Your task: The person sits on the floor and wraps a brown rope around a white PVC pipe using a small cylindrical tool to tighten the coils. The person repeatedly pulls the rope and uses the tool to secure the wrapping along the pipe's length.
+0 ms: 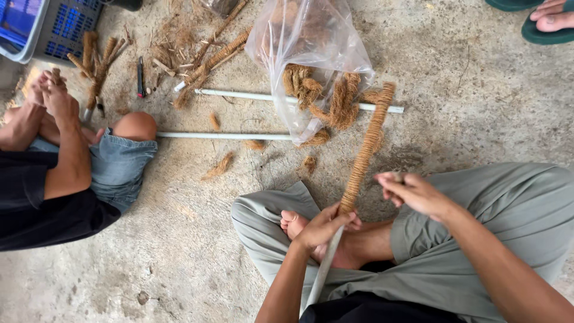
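Coir-wrapped pole, slanting from the wearer's lap up toward the clear plastic bag; its lower, unwrapped white end passes between the crossed legs. Left hand: arm reaching forward from below, fingers curled closed around the pole at the point where the brown fibre wrapping ends. Right hand: raised just right of the pole, wrist bent inward, fingers partly curled; whether they pinch a strand of fibre cannot be told. Beyond the pole lie two bare white pipes, roughly parallel on the concrete floor, the farther one passing under the bag. The bag holds several coils of coir rope, spilling from its mouth beside the pole's upper end. Left of the pole sits a second person in denim shorts, both hands together. Near that person: one blue plastic crate, one dark pen-like tool, and about five finished fibre-wrapped sticks.
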